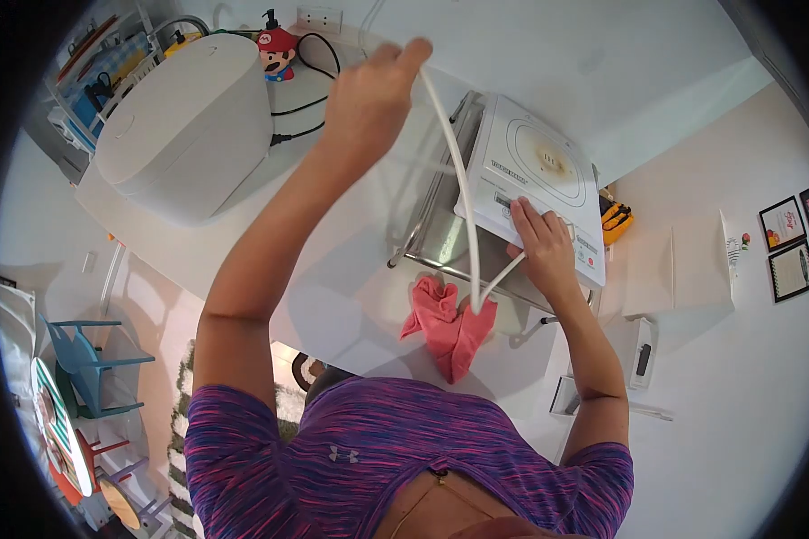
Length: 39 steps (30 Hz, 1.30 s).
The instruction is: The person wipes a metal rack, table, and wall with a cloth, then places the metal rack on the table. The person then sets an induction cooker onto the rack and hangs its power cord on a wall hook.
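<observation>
My left hand (368, 103) is raised above the counter, its fingers closed around a white cord (463, 193). The cord hangs in a long loop and bends back up to my right hand (546, 247). My right hand lies over the front edge of a white induction cooker (548, 157), fingers on its control panel and thumb beside the cord. Brown marks show on the cooker's round heating zone. It sits on a metal rack (440, 235). A crumpled pink cloth (449, 328) lies on the counter under the cord's bend.
A large white rice cooker (180, 126) stands at the left, a black power cord (301, 135) beside it. Behind are a red-capped figure dispenser (277, 54) and a wall socket (319, 19). A yellow-and-black item (616, 220) is right of the cooker. Chairs (90, 364) stand at far left.
</observation>
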Each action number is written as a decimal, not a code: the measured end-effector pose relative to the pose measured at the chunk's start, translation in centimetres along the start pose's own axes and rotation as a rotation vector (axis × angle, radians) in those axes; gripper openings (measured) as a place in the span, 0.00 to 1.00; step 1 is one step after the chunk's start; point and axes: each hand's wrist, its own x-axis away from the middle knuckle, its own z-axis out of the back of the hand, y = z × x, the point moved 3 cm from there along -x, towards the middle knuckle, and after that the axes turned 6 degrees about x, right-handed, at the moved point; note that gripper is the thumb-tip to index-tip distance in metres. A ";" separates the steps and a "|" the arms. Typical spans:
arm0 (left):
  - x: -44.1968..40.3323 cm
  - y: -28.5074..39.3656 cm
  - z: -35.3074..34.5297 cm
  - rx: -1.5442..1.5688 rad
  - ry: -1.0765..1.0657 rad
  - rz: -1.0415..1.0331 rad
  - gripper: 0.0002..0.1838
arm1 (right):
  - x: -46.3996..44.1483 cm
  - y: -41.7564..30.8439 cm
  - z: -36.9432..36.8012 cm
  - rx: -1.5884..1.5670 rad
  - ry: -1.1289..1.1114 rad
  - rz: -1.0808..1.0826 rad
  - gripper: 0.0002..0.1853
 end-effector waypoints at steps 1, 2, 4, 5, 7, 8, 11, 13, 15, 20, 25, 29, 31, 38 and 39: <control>-1.4 -0.5 -0.3 0.004 0.080 -0.046 0.16 | 0.2 -0.1 -0.2 0.002 0.003 -0.001 0.41; -2.7 -0.9 -0.6 0.009 0.160 -0.094 0.17 | 0.3 -0.3 -0.4 0.004 0.019 -0.001 0.41; -4.9 -1.4 -1.5 0.095 0.145 -0.096 0.15 | 0.6 -0.7 -0.9 0.012 0.044 -0.006 0.41; -6.1 -1.7 -1.9 0.180 0.125 -0.095 0.15 | 0.7 -1.0 -1.2 0.019 0.058 -0.010 0.40; -8.3 -3.0 -3.4 0.170 0.126 -0.059 0.14 | 1.0 -1.4 -1.9 0.045 0.098 -0.006 0.39; -9.2 -3.5 -4.0 0.161 0.125 -0.014 0.14 | 1.0 -1.6 -2.1 0.054 0.114 -0.017 0.39; -11.8 -3.2 -5.8 0.071 0.102 -0.038 0.18 | 1.1 -1.9 -2.7 0.038 0.122 -0.020 0.36; -12.7 -1.9 -6.2 0.037 0.098 -0.115 0.14 | 0.9 -1.9 -3.0 0.019 0.084 -0.049 0.37; -13.8 -1.6 -7.4 0.008 0.049 -0.176 0.10 | 1.2 -1.8 -2.9 -0.010 0.040 -0.077 0.38; -15.3 -2.2 -9.7 0.016 -0.058 -0.168 0.13 | 1.4 -0.4 -0.7 -0.319 0.041 -0.254 0.32; -16.2 -0.9 -10.9 0.341 -0.145 0.092 0.12 | -0.1 5.7 0.4 -0.868 0.280 -0.911 0.21; -16.4 1.1 -13.2 0.816 -0.233 0.281 0.12 | -4.0 10.6 -1.0 -1.668 0.678 -0.951 0.20; -16.8 2.1 -14.4 0.894 -0.270 0.317 0.12 | -6.2 12.7 -2.9 -1.692 0.863 -1.073 0.20; -16.5 6.1 -18.8 1.000 -0.625 0.157 0.14 | -13.2 11.8 -5.4 -1.867 0.514 -0.833 0.17; -16.7 6.1 -20.0 0.869 -0.620 -0.051 0.16 | -14.1 11.2 -4.8 -1.698 0.363 -0.842 0.16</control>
